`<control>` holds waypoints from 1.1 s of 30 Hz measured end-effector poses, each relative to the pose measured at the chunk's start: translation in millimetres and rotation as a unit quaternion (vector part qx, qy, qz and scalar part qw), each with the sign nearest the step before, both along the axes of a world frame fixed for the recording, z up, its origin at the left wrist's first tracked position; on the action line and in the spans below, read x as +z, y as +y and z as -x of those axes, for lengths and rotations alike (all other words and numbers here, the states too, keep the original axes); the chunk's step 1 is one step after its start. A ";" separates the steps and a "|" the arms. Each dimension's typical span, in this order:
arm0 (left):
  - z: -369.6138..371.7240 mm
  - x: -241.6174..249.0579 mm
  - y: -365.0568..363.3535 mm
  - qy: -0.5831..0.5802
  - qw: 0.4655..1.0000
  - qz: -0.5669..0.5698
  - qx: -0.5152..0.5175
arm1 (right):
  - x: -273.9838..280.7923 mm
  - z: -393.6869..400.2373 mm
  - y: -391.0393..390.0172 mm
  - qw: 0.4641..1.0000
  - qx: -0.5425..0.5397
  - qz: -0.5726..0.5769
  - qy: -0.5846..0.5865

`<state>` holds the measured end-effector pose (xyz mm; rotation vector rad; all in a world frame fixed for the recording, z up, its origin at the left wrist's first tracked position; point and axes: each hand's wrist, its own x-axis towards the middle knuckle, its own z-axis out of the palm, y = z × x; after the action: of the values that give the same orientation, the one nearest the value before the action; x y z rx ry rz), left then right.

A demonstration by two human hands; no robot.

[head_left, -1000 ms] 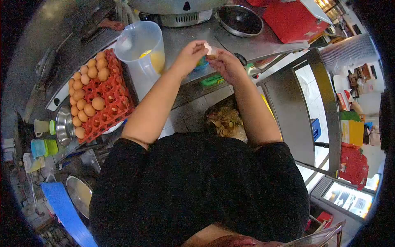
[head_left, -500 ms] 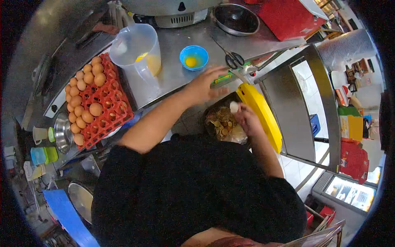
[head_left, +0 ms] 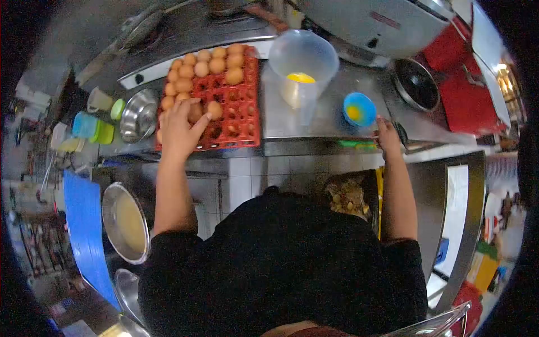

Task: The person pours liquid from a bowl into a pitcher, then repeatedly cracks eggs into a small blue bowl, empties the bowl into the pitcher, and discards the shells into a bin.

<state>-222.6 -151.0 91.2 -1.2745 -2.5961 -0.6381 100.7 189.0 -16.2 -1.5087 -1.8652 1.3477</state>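
Observation:
A red egg tray (head_left: 241,121) holding several brown eggs (head_left: 210,60) lies on the steel counter (head_left: 325,121). My left hand (head_left: 178,128) rests on the tray's near left part, its fingers curled over one egg (head_left: 196,113); another egg (head_left: 214,109) lies just beside the fingers. My right hand (head_left: 388,135) sits on the counter's front edge with nothing in it, just right of a small blue bowl (head_left: 359,108) with a yolk inside. A clear plastic jug (head_left: 303,62) with yellow egg liquid stands between the tray and the bowl.
A bin of eggshells (head_left: 351,196) stands on the floor below the counter by my right arm. A steel bowl (head_left: 139,115) and coloured cups (head_left: 92,128) sit left of the tray. A large steel pan (head_left: 126,222) and blue board (head_left: 84,224) are lower left; a dark pan (head_left: 415,84) is right.
My right hand dropped the shell over the bin and rose to the counter edge. My left hand swung left from the counter's middle onto the egg tray. The view turned left.

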 end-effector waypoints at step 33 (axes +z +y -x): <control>43.4 -27.4 -16.4 0.028 0.997 0.041 0.051 | 183.5 151.9 -25.9 0.792 0.155 -0.532 -0.255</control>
<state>-266.0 -167.4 63.8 -1.1561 -2.6455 -0.4750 -51.2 163.1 167.3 -0.9598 -2.5657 -0.2250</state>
